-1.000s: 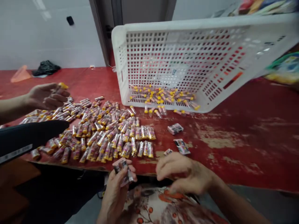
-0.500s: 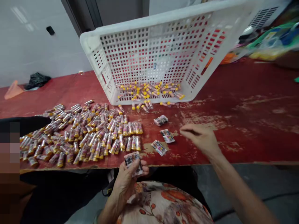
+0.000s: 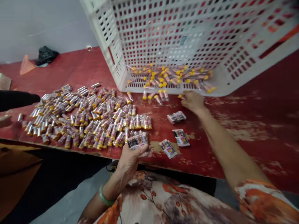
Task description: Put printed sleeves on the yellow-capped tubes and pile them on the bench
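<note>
My left hand (image 3: 130, 158) grips a small stack of printed packets (image 3: 138, 141) between thumb and fingers, just over the table's front edge. My right hand (image 3: 193, 101) reaches to the basket's front rim, its fingers curled down on a small clear tube with a yellow cap (image 3: 179, 96); most of that tube is hidden under the hand. Nearer me lie one packet bundle (image 3: 176, 117), a second packet (image 3: 181, 137) and a third packet (image 3: 168, 148), side by side on the red table.
A white plastic basket (image 3: 120, 84) lies on its side, with yellow-capped tubes (image 3: 161, 80) inside and spilling out. Many filled tubes (image 3: 93, 121) cover the table's left part. A co-worker's dark sleeve (image 3: 18, 100) and hand (image 3: 5, 120) are at far left. A black bag (image 3: 46, 55) lies behind.
My right hand has moved from beside the packets forward to the tubes at the basket's rim. My left hand still holds its packets. The view has shifted closer to the basket.
</note>
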`<state>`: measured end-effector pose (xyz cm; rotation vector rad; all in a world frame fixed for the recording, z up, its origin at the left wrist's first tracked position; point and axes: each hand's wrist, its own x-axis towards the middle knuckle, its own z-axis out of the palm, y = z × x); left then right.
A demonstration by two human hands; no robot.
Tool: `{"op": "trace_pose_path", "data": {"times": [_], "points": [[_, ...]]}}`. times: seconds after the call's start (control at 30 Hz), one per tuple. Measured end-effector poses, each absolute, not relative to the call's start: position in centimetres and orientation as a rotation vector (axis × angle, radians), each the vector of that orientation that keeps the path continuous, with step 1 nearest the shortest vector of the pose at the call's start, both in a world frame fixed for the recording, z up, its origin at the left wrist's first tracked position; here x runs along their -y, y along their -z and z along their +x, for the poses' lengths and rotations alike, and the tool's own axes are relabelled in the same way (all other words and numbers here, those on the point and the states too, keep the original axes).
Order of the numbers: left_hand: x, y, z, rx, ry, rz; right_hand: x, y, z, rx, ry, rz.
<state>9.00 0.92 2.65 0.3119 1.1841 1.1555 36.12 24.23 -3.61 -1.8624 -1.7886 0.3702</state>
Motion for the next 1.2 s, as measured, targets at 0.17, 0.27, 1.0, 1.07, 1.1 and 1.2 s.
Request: {"op": "trace_pose_path", "data": {"times": [0.17,0.27,1.0,1.07,1.1,1.2], "points": [[-1.8,-2.2,9.3,-1.179,-1.24,0.291,-19.3,0.7,35.8,1.604,-0.624,-1.651],[-2.2,-2.0,9.5,-1.176,-1.252,0.258,-12.5,-1.1,33.5,1.239,-1.198,-1.079],[-0.8,-1.9,9.5,-1.099,-1.165,0.296,-4.1,-0.8,24.7,1.337,-1.54,-1.196],[-0.9,-2.0,9.2,-1.132,-1.183,0.289,-4.3,-0.8,24.6,1.31,-1.55,-1.2],[-0.9,-2.0,9.1,-1.148,-1.202,0.279,-4.3,-0.7,24.7,1.269,-1.56,-1.201],[-1.1,-2.1,8.9,-1.173,-1.265,0.24,-4.0,-0.8,25.3,1.072,-1.616,-1.171]]}}
